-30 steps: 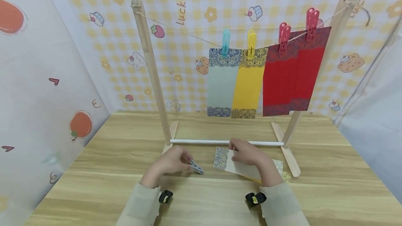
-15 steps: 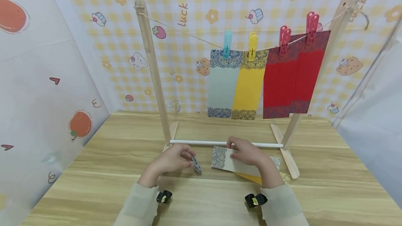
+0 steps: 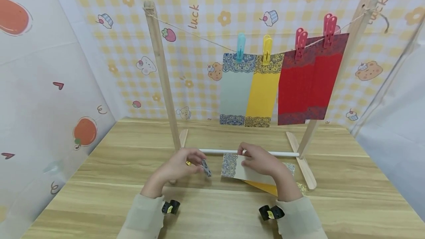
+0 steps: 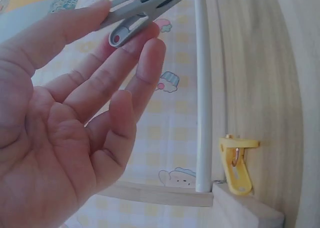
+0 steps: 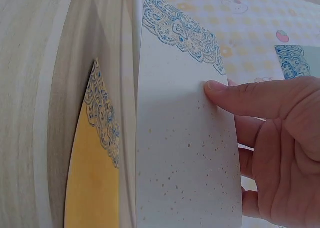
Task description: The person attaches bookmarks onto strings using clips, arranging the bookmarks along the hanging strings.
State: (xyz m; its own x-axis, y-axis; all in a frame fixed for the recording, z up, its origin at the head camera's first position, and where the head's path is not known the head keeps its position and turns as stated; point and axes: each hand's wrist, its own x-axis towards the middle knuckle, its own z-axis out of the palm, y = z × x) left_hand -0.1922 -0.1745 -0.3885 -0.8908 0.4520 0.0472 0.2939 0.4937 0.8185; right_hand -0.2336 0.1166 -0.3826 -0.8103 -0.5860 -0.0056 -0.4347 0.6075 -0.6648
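Note:
Between the thumb and fingertips of my left hand [image 3: 179,163] is a grey clothespin [image 4: 145,11], its far end angled away from the palm. My right hand [image 3: 260,160] pinches a cream paper strip [image 5: 182,153] by its long edge, thumb on the face and fingers behind. Blue lace print crosses the strip's end. Under it, on the table, lies a yellow paper strip [image 5: 92,188], partly covered in the head view. A yellow clothespin [image 4: 237,168] sits near the rack's left foot, mostly hidden behind my left hand in the head view.
A wooden rack with a left post [image 3: 160,65] and white crossbar [image 3: 216,151] stands just beyond my hands. From its string hang a pale green strip [image 3: 235,91], a yellow one [image 3: 264,93] and red ones [image 3: 295,91], held by blue, yellow and pink clothespins.
My right hand has drawn the cream strip slightly left and up, baring more of the yellow strip. My left hand has shifted slightly up and left, the grey clothespin turning more upright.

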